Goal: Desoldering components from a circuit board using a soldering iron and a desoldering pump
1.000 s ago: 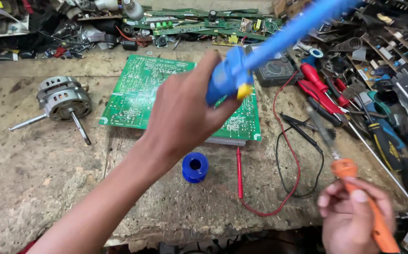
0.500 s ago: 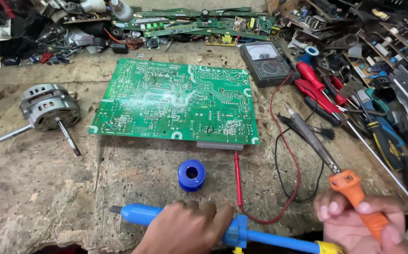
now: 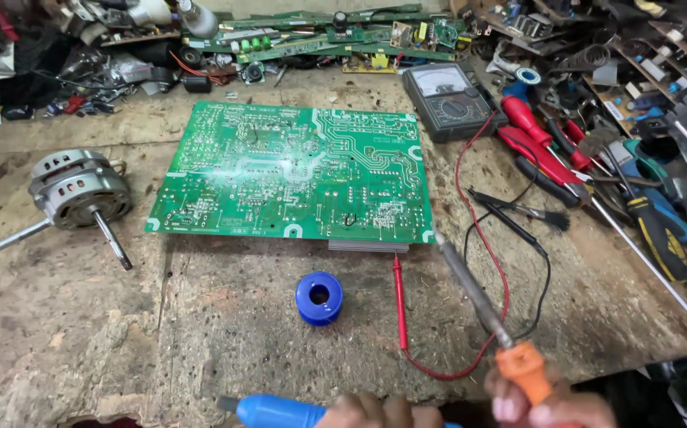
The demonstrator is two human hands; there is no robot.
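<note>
The soldering iron (image 3: 492, 317) points its tip at the green circuit board's (image 3: 296, 170) near right corner. The right hand (image 3: 553, 406), mostly cut off, has fingers wrapped around its orange handle. The left hand (image 3: 379, 412), barely showing, grips a blue tool (image 3: 276, 412) at the worktop (image 3: 82, 333) edge.

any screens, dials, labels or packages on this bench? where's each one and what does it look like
Analog multimeter: top centre-right, behind the green circuit board; dark rectangular case, pale dial window with a needle scale, red and black leads running off it.
Blue spool: in front of the board; round, with a centre hole, no label readable.
No packages or signs can be made out in the clutter along the back and right edges.
</note>
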